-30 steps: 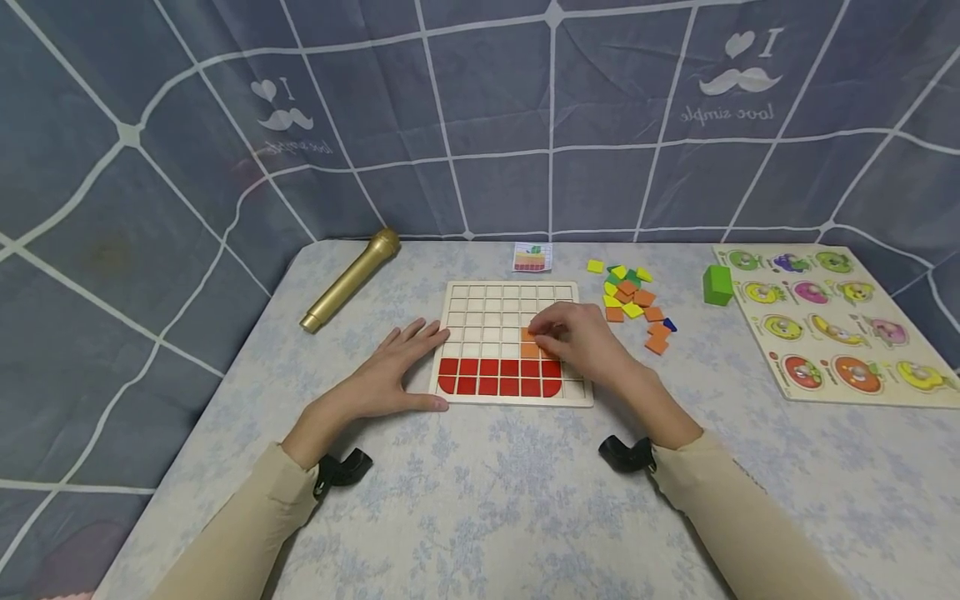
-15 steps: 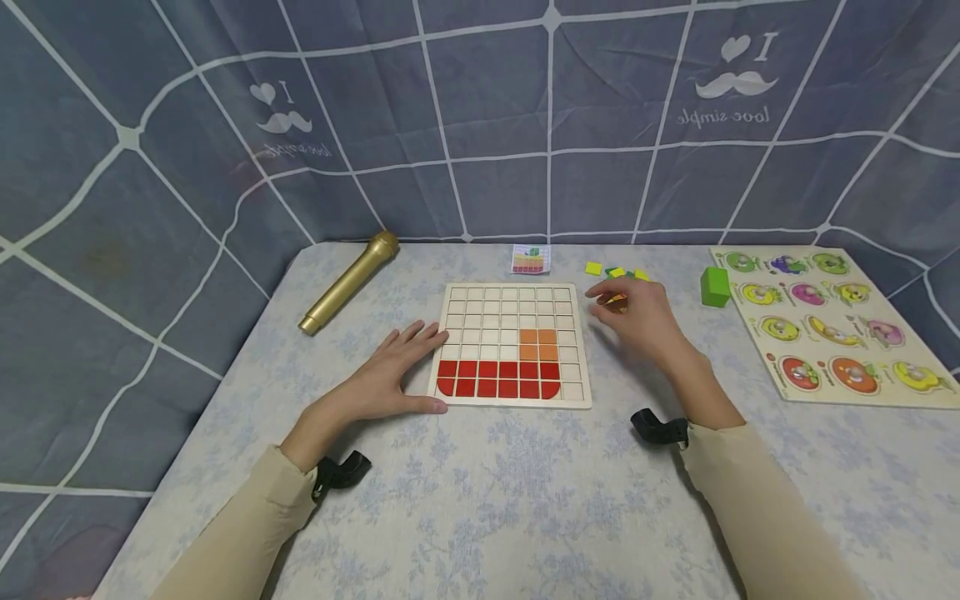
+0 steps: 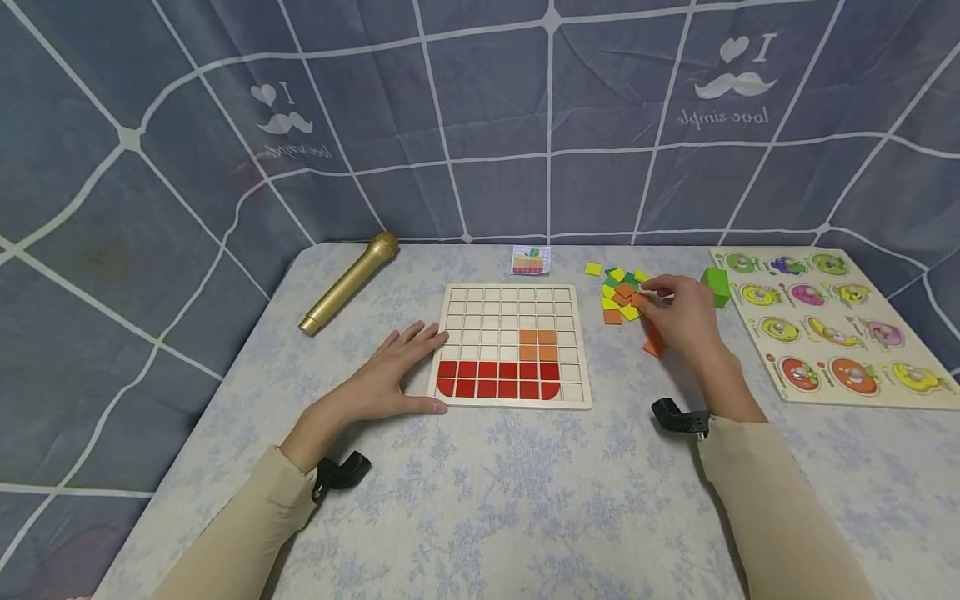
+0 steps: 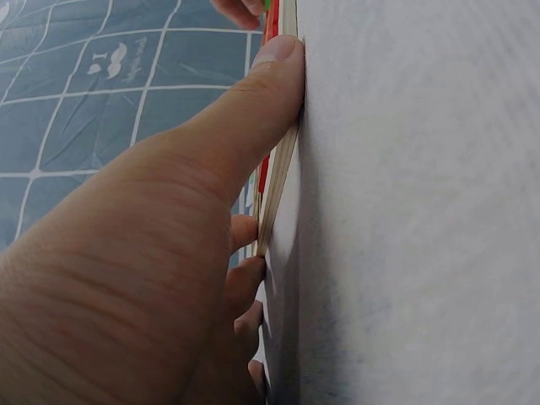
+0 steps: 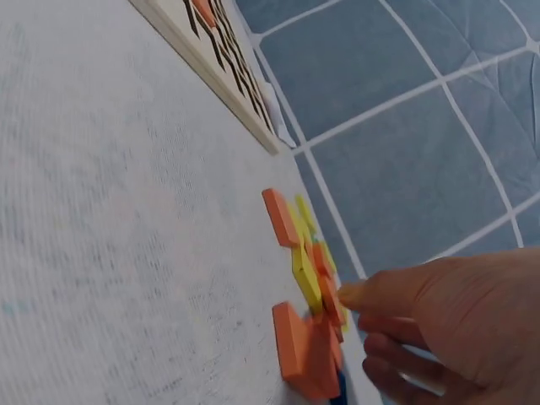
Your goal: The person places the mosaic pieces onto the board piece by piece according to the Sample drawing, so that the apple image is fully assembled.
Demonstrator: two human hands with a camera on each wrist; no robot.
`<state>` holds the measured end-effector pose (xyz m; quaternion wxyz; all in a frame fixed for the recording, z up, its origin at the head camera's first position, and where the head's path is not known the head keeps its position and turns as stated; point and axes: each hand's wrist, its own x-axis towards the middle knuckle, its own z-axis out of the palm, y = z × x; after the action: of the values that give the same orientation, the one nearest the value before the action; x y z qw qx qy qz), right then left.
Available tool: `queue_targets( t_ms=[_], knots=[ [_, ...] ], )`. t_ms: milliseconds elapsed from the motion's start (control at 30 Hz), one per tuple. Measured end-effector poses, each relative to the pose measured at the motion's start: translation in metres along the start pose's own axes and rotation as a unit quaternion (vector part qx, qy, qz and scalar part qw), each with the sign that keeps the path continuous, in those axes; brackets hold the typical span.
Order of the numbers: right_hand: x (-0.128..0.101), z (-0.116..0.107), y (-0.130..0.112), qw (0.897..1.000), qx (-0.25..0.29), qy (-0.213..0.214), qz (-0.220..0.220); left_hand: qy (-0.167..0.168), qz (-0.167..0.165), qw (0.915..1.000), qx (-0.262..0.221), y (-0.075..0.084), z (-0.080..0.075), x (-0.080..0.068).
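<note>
My left hand (image 3: 386, 375) lies spread at the left side of a wooden grid board (image 3: 476, 307), its fingertips and thumb on the edge. In the left wrist view the thumb (image 4: 261, 80) lies along the board's edge. Two rows of red tiles (image 3: 487, 369) and a block of orange tiles (image 3: 537, 344) sit in the grid. Right of the board, my right hand (image 3: 682, 312) reaches into a loose pile of yellow, green and orange tiles. Its thumb and forefinger pinch an orange tile (image 5: 332, 297) there; the forefinger is hidden in the right wrist view.
A small pattern card (image 3: 531, 259) lies behind the board. At the back left is a gold microphone (image 3: 348, 283). A green block (image 3: 716, 287) stands beside a fruit puzzle board (image 3: 832, 325) on the right. A tiled-pattern curtain (image 3: 495, 108) hangs behind the table.
My right hand has left the orange tiles on the board and moved right to the loose pile, where it now pinches an orange tile. The left hand stays at the board's edge.
</note>
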<state>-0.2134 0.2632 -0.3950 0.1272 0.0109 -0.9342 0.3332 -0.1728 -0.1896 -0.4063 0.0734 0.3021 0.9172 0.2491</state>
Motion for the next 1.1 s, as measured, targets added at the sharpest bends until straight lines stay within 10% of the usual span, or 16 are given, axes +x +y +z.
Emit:
queue_targets(
  t_ms=[800, 1100],
  knots=[
    [0.0, 0.008, 0.004, 0.999, 0.013, 0.047, 0.012, 0.0, -0.003, 1.0, 0.005, 0.0, 0.001, 0.0],
    [0.0, 0.023, -0.028, 0.996, 0.067, 0.006, -0.057, 0.003, -0.006, 0.9999, 0.009, -0.001, 0.003, 0.001]
  ],
)
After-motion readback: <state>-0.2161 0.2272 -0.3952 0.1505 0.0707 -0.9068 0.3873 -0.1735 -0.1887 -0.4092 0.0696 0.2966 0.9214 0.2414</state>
